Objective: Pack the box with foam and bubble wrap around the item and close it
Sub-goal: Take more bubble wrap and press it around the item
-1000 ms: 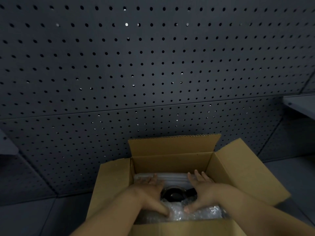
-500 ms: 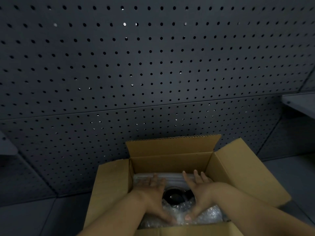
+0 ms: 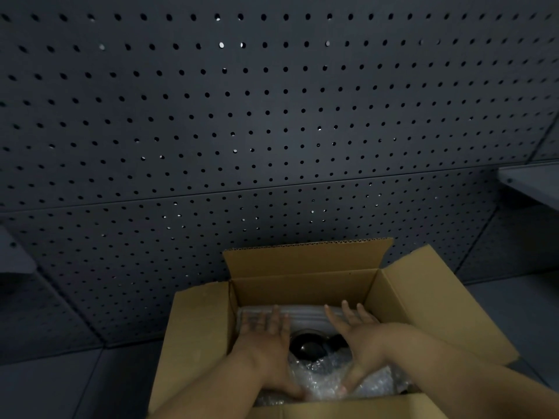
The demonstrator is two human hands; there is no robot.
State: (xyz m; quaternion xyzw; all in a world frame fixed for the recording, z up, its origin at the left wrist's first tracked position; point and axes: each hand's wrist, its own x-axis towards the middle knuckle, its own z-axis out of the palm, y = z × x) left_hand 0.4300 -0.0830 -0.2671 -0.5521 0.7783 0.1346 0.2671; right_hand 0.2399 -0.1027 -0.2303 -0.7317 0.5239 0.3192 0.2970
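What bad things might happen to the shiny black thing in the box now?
The dark item is bare on top between the left hand and right hand; closing the cardboard box now could leave it uncushioned. The bubble wrap is bunched at the near side, so the item might shift. The white foam only shows along the far side.

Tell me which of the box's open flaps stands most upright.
The far flap, against the pegboard. It rises almost straight up, while the left flap and right flap splay outward.
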